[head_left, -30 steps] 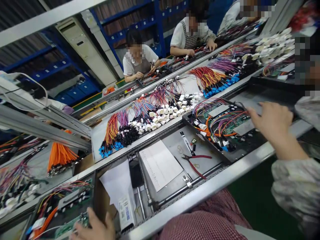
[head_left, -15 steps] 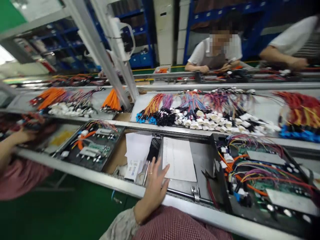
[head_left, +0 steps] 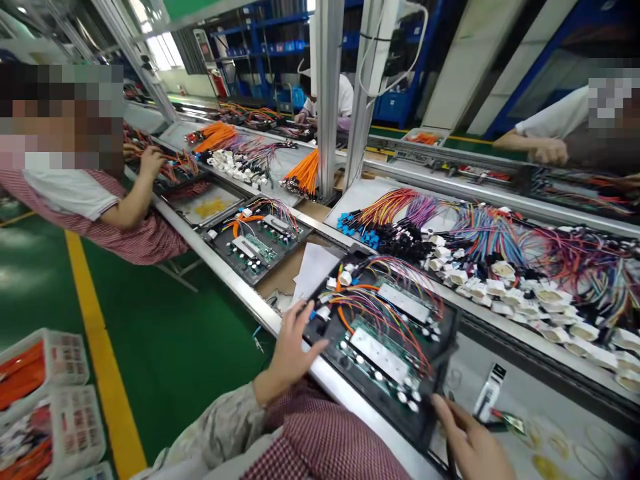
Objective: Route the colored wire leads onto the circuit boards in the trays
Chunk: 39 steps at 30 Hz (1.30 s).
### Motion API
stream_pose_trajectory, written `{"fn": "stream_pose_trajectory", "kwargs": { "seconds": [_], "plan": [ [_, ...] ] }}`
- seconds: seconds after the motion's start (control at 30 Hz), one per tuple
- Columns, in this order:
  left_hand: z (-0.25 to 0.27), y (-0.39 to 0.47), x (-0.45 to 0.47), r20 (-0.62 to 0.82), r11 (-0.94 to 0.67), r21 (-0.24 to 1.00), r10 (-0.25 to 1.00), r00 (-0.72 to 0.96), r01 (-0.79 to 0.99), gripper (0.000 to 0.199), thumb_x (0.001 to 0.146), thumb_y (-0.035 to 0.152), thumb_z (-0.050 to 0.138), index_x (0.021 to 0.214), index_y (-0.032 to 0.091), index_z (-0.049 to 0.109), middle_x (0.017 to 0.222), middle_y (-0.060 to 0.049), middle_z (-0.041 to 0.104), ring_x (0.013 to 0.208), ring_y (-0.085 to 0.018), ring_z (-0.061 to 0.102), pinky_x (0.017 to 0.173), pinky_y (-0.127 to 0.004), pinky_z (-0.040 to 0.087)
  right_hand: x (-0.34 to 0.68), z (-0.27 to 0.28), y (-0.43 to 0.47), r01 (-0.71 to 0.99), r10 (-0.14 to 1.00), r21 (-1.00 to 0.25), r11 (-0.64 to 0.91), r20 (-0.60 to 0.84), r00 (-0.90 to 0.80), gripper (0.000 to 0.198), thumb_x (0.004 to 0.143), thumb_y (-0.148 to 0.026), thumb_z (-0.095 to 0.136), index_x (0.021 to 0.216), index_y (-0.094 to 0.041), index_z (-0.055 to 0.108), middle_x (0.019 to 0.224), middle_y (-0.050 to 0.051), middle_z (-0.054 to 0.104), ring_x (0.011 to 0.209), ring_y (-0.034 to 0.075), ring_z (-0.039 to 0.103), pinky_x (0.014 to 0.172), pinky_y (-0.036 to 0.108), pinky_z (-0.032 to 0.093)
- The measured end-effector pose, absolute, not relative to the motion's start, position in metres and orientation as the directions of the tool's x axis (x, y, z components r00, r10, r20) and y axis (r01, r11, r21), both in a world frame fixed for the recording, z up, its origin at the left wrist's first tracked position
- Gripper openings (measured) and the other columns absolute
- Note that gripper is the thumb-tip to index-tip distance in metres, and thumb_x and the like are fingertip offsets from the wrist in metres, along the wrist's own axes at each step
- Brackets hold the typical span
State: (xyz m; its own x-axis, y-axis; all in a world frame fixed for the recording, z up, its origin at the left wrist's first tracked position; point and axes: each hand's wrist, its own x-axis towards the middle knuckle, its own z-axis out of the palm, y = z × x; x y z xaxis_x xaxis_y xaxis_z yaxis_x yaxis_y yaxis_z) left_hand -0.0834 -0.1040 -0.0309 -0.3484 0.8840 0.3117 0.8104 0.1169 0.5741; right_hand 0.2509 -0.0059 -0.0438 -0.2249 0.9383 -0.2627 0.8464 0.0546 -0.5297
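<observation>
A black tray [head_left: 345,363] with circuit boards, white heat-sink plates and bundled coloured wires lies across the bench rails in front of me. My left hand [head_left: 290,353] is at its near left corner, fingers apart and fingertips on the edge. At the near right corner is my right hand [head_left: 475,440], partly cut off by the frame's lower edge. A slim dark thing shows between its thumb and fingers; I cannot make out what it is. White paper sheets [head_left: 313,267] stick out beyond the tray's left side.
Another wired tray [head_left: 255,270] lies farther left, near a co-worker's arm [head_left: 133,203]. Wire bundles with white connectors [head_left: 500,287] cover the shelf behind. Rubber bands [head_left: 557,443] and a small white box [head_left: 490,390] lie at right. Crates [head_left: 75,427] stand on the floor.
My view has swung left. The wired tray from the right has slid left over the printed sheet, up to my left hand. My right hand has come into view at its right corner.
</observation>
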Motion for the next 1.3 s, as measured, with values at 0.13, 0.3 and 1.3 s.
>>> {"fn": "stream_pose_trajectory", "kwargs": {
  "seconds": [0.13, 0.3, 1.3],
  "plan": [
    [-0.033, -0.091, -0.133, 0.373, 0.226, 0.541, 0.799, -0.472, 0.810, 0.064, 0.096, 0.041, 0.056, 0.152, 0.019, 0.038, 0.147, -0.018, 0.049, 0.139, -0.031, 0.046, 0.115, -0.054, 0.037, 0.191, -0.041, -0.003, 0.799, 0.888, -0.592, 0.103, -0.308, -0.342, 0.069, 0.086, -0.076, 0.035, 0.109, -0.024, 0.074, 0.105, 0.013, 0.077, 0.101, 0.037, 0.072, 0.085, 0.044, 0.055],
    [-0.031, -0.081, -0.143, 0.424, 0.341, 0.480, 0.716, -0.554, 0.808, 0.074, 0.092, 0.050, 0.060, 0.155, 0.018, 0.035, 0.160, -0.022, 0.031, 0.152, -0.040, 0.021, 0.119, -0.066, 0.020, 0.139, -0.027, 0.002, 0.715, 0.803, -0.678, 0.173, -0.323, -0.501, 0.073, 0.091, -0.072, 0.032, 0.125, -0.019, 0.068, 0.118, 0.014, 0.073, 0.114, 0.033, 0.067, 0.098, 0.045, 0.050],
    [-0.023, -0.052, -0.155, 0.362, 0.418, 0.490, 0.701, -0.614, 0.765, 0.084, 0.091, 0.038, 0.059, 0.160, 0.008, 0.020, 0.166, -0.030, 0.003, 0.153, -0.048, -0.001, 0.117, -0.072, 0.003, 0.261, 0.015, -0.054, 0.823, 0.907, -0.523, 0.221, 0.420, 0.023, 0.034, 0.098, -0.037, 0.052, 0.126, -0.023, 0.065, 0.119, 0.014, 0.071, 0.110, 0.031, 0.065, 0.095, 0.052, 0.050]
  ]
}}
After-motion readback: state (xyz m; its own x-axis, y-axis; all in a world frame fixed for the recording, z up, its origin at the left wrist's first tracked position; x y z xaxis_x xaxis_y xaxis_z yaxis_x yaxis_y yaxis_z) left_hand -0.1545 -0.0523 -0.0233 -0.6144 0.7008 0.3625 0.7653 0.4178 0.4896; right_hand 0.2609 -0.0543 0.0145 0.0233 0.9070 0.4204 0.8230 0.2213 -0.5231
